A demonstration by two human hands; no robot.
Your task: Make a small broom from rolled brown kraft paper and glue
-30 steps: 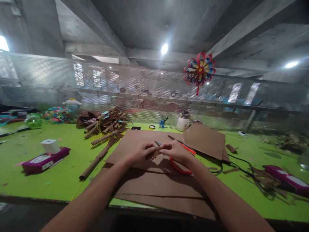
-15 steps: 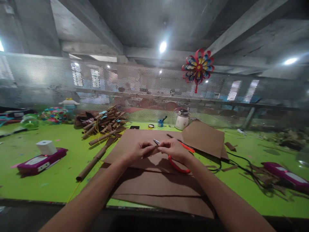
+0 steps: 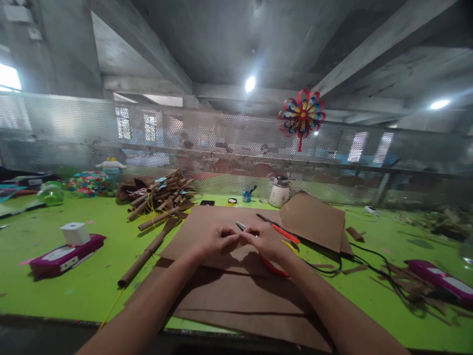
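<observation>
My left hand (image 3: 220, 241) and my right hand (image 3: 263, 240) meet above the brown paper sheets (image 3: 221, 217), fingertips pinched together. A small brown paper piece is held between them, now mostly hidden by the fingers. Scissors lie at my right hand: their metal blades (image 3: 241, 226) point out beyond the fingers, and the red handle (image 3: 275, 267) shows below the palm. Whether the palm grips the scissors I cannot tell. Past the right hand rests a slim dark tool with an orange-red handle (image 3: 286, 233). A yellow curved piece (image 3: 290, 246) shows beside the wrist.
Rolled brown paper tubes (image 3: 158, 204) with yellow string are piled at left. A purple device (image 3: 66, 256) bears a white cube (image 3: 75, 233). Folded brown paper (image 3: 314, 222), a black cord (image 3: 384, 268), paper scraps and another purple device (image 3: 439, 281) are at right. A jug (image 3: 279, 191) stands behind.
My view has tilted slightly up, so the table sits lower. My fingers have drawn closer together, and the brown paper piece shows less. A yellow curved piece now shows beside my right wrist.
</observation>
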